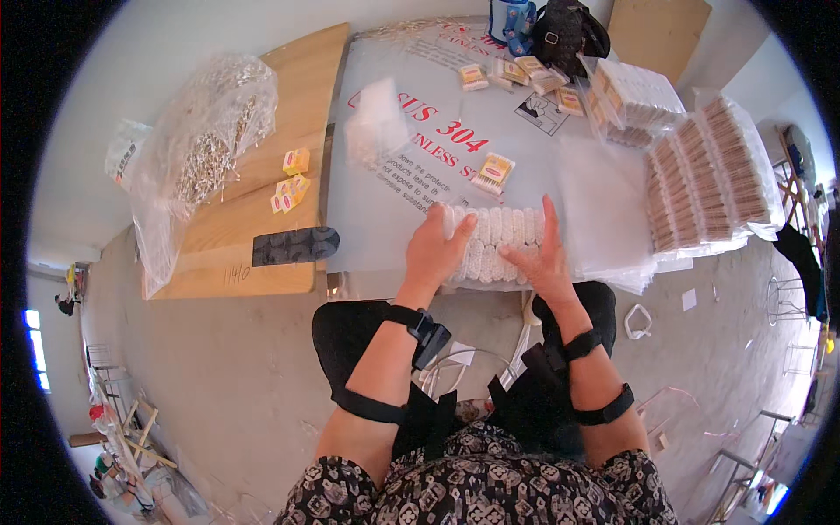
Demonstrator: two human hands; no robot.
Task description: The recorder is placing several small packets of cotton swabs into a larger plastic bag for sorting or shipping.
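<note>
Between my two hands, at the table's near edge, sits a white block of cotton swab packs (495, 229), its rows of cotton tips facing up. My left hand (437, 252) presses its left side, thumb lying along the top. On the right side my right hand (544, 262) grips the block, thumb across the tips and fingers stretched up along the edge. The undersides of the packs are hidden. Just beyond the block lies one cotton swab pack with a yellow label (493, 173). Flat clear plastic bags (604, 206) lie beside my right hand.
Bagged stacks of swabs (713, 179) stand at the right. More small packs (529, 70) lie near a black backpack (569, 37). On the left wooden board, a big bag of loose swabs (219, 149), yellow cards (289, 194) and a dark strip (296, 246) rest.
</note>
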